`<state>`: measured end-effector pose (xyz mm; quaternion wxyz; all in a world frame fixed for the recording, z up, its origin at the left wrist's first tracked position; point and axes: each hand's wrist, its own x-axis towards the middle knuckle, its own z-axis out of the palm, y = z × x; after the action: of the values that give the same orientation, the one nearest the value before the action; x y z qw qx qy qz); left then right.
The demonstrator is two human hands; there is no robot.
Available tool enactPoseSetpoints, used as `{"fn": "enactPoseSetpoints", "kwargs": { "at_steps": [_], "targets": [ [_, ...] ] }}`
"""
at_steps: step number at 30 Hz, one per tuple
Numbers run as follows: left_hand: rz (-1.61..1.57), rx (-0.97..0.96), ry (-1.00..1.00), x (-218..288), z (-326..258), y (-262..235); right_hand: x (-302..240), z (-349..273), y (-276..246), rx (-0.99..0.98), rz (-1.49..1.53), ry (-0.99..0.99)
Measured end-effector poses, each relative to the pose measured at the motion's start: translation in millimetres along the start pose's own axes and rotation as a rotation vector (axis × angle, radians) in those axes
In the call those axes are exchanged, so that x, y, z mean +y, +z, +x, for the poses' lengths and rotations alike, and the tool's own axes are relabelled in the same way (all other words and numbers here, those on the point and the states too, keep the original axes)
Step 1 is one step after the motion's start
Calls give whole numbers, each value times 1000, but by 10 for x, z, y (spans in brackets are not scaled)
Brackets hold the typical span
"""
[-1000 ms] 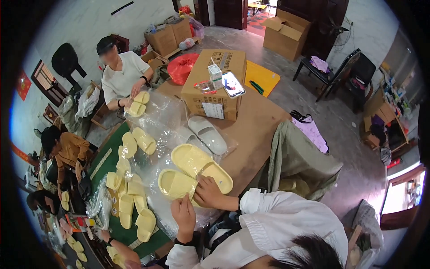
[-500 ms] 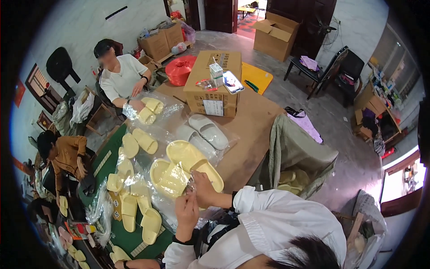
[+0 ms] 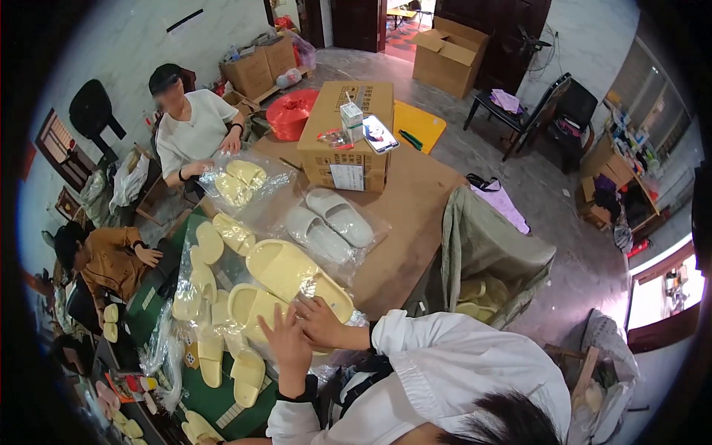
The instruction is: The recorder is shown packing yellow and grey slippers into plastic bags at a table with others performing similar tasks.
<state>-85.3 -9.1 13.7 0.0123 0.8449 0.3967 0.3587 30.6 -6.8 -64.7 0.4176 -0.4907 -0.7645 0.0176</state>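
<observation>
A pair of large yellow slippers point(image 3: 291, 268) lies in a clear plastic bag directly before my hands. My left hand point(image 3: 288, 343) is raised over the near end of the pair, its fingers spread. Close beside it, my right hand point(image 3: 325, 325) rests on the bagged slippers with its fingers stretched toward the left hand. Part of the near slipper is hidden behind both hands. Beyond them, a pair of grey slippers point(image 3: 341, 217) sits in a clear bag. Several loose yellow slippers point(image 3: 248, 374) lie to the left on the green surface.
A cardboard carton point(image 3: 315, 169) bears a phone point(image 3: 380, 135) and a small box point(image 3: 352, 120). Red twine point(image 3: 288, 111) stands beside it. An open sack point(image 3: 512, 248) of yellow slippers is at the right. Across the table, a person in white point(image 3: 194, 126) handles bagged slippers; another in brown point(image 3: 111, 263) sits left.
My left hand has opened from a pinch at the bag and spread its fingers. My right hand has flattened onto the slippers. The person in white has shifted their hands around their bag.
</observation>
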Motion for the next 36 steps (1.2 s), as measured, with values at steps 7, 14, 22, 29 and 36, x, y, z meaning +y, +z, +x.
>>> {"fn": "enactPoseSetpoints", "kwargs": {
  "at_steps": [7, 14, 22, 29, 36],
  "targets": [
    [-89, -376, 347, 276, -23, 143, 318, 75, 7, 50, 32, 97],
    [-511, -518, 264, 722, -91, 345, 441, 142, -277, -232, -6, 54],
    [-425, -117, -601, 720, -163, 462, 912, -332, -407, -723, 442, -254],
    [-672, 74, -679, 797, -5, 474, 660, -158, -1050, -903, 673, 10],
    [-54, 300, -506, 538, 132, 322, 946, 793, -970, -58, 353, 134]
  ]
}}
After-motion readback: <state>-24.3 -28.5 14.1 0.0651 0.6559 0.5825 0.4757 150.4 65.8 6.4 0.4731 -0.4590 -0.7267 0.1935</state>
